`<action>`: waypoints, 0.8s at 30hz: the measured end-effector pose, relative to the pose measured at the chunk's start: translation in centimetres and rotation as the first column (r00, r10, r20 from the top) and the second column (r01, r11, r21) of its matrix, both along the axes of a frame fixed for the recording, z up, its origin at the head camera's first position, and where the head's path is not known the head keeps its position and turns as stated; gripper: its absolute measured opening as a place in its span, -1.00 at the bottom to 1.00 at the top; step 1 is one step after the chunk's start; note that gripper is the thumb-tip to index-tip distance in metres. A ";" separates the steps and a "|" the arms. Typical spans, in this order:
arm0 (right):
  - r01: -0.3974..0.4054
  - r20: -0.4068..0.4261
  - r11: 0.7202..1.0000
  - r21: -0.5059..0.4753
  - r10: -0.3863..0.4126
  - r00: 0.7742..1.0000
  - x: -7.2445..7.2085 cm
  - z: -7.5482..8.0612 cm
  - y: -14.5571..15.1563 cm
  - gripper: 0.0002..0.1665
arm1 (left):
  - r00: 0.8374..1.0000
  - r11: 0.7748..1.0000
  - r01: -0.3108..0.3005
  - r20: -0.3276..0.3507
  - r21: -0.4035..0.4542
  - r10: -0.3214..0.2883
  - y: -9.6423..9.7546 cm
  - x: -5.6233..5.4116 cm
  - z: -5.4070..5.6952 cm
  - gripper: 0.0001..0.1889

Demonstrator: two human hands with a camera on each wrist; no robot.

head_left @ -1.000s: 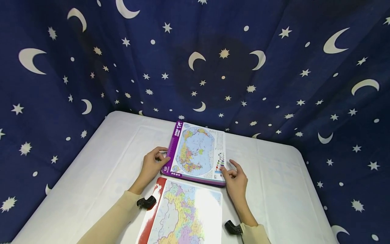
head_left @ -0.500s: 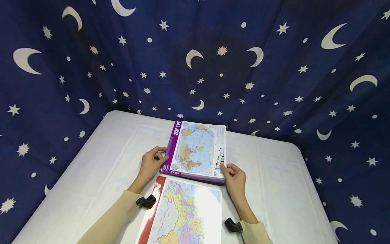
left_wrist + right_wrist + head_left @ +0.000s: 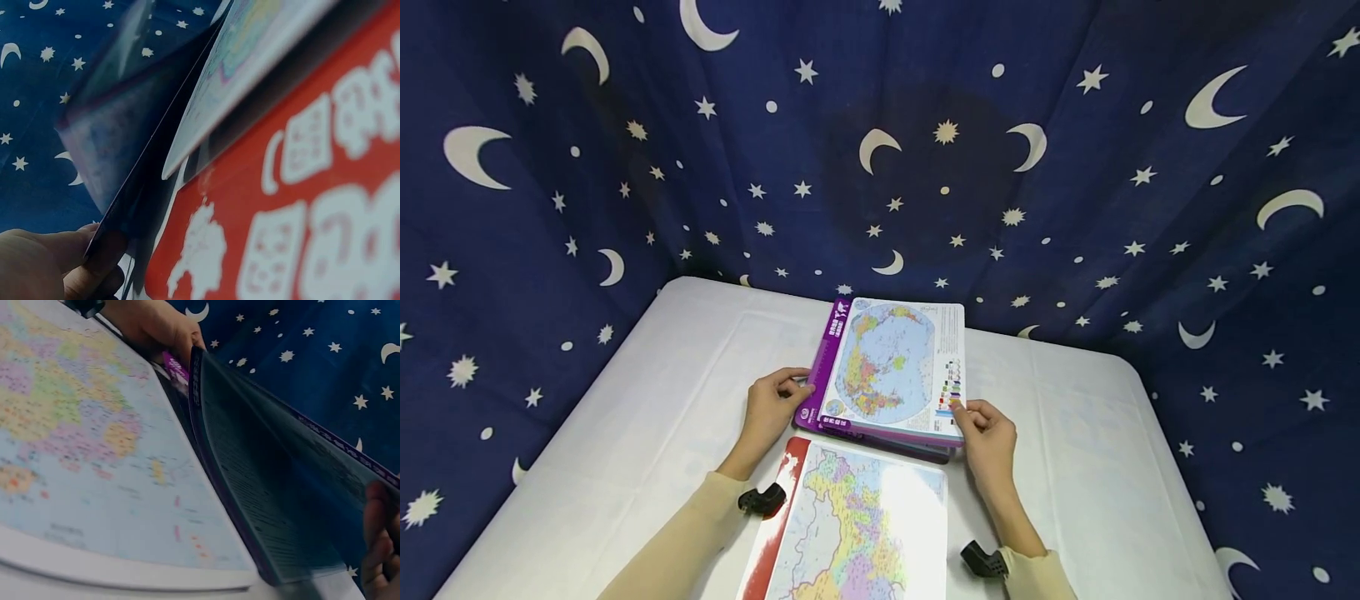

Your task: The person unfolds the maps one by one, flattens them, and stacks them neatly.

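Two hands: left hand (image 3: 769, 410) pinches the purple strip (image 3: 823, 357); right hand (image 3: 992, 443) pinches the near right corner of the top sheet (image 3: 889, 368).
Purple-edged map (image 3: 827, 346): over the worktop's (image 3: 1075, 467) far part, its right side parted above a lower layer (image 3: 250, 500).
Red-edged map (image 3: 842, 542): nearer the person.
Step in hand: apparently separating layers.
Next move: probably wants a steady left pinch while the right swings its sheet clear.

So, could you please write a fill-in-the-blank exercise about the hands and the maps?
From the head view:
1. The left hand pinches a ____ strip.
2. The nearer map has a ____ band along its left.
3. The right hand holds the world map by its ____ side.
4. The cloth behind the table is dark ____.
Missing words: purple; red; right; blue.
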State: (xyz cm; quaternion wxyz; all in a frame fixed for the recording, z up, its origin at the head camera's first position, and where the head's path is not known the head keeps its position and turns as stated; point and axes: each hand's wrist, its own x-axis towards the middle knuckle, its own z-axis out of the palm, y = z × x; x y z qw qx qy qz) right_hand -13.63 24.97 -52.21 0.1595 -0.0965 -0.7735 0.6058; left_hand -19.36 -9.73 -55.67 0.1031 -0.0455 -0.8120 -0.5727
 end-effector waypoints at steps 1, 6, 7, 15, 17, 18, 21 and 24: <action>0.002 0.003 1.000 -0.002 -0.002 1.000 0.0 0.1 0.2 -0.77 | 1.000 1.000 -0.005 -0.004 0.002 0.005 0.0 0.0 0.0 -0.74; 0.013 0.004 0.999 -0.030 -0.013 1.000 0.3 1.1 0.8 -0.75 | 1.000 1.000 -0.021 -0.017 0.008 0.021 0.0 0.0 -0.2 -0.73; 0.014 0.005 0.999 -0.034 -0.014 1.000 0.3 1.3 0.9 -0.74 | 1.000 1.000 -0.021 -0.017 0.013 0.021 0.0 0.0 -0.1 -0.73; 0.033 0.037 0.999 -0.025 -0.032 0.999 0.9 2.6 2.0 -0.69 | 1.000 0.998 -0.029 -0.005 0.049 0.029 -0.3 0.1 0.0 -0.75; 0.042 0.042 0.998 -0.038 -0.040 0.998 1.1 2.9 2.4 -0.68 | 1.000 0.999 -0.029 -0.005 0.046 0.029 -0.3 0.1 0.1 -0.75; 0.048 0.047 0.998 -0.041 -0.046 0.998 1.1 3.0 2.6 -0.68 | 1.000 0.999 -0.030 -0.004 0.043 0.030 -0.3 0.1 0.1 -0.75; 0.063 0.059 0.996 -0.059 -0.060 0.996 1.3 3.3 3.2 -0.68 | 0.999 0.998 -0.036 0.002 0.047 0.036 -0.3 0.1 0.1 -0.76; 0.078 0.066 0.995 -0.062 -0.074 0.995 1.5 3.5 3.7 -0.69 | 0.999 0.998 -0.043 0.008 0.049 0.043 -0.3 0.1 0.1 -0.77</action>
